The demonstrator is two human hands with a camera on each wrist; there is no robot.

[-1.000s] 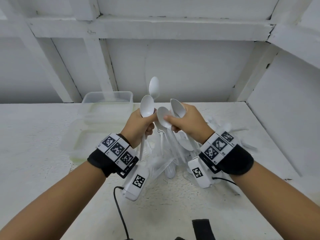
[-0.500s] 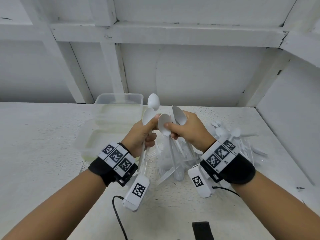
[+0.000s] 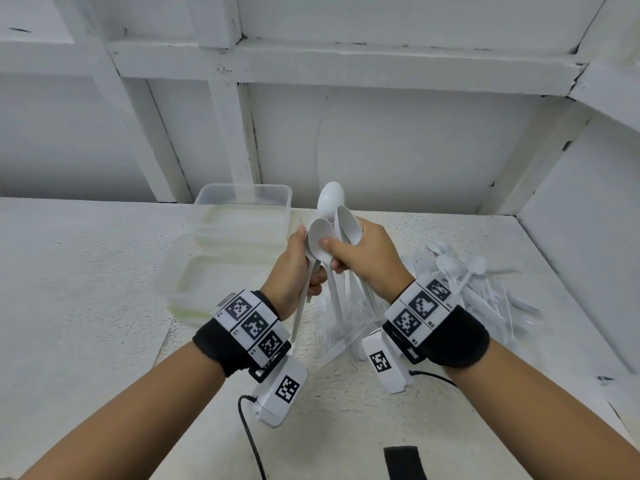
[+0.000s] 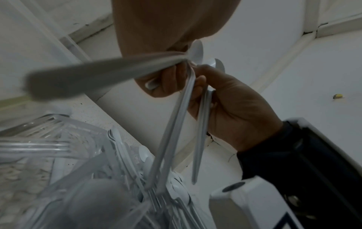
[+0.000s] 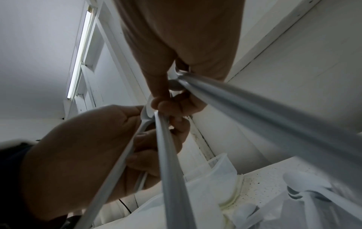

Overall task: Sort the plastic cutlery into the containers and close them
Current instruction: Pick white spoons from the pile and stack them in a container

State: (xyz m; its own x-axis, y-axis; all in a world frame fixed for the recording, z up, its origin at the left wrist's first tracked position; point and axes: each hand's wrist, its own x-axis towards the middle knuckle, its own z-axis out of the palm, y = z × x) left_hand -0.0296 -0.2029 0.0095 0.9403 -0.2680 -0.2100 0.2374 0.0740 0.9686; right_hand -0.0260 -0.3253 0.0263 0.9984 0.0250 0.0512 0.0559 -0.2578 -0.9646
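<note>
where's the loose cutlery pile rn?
Head view: the cutlery pile lies on the table at right, just beyond the right hand, across from the clear containers at left.

Bare forearms; black wristbands (image 3: 228, 344) carrying white square-code tags; white camera boxes (image 3: 281, 393) beneath each wrist; thin black cables (image 3: 251, 441).

Head view bright and evenly lit; wrist views dim (near handles blurred); ceiling tube light (image 5: 81, 51) glares.
</note>
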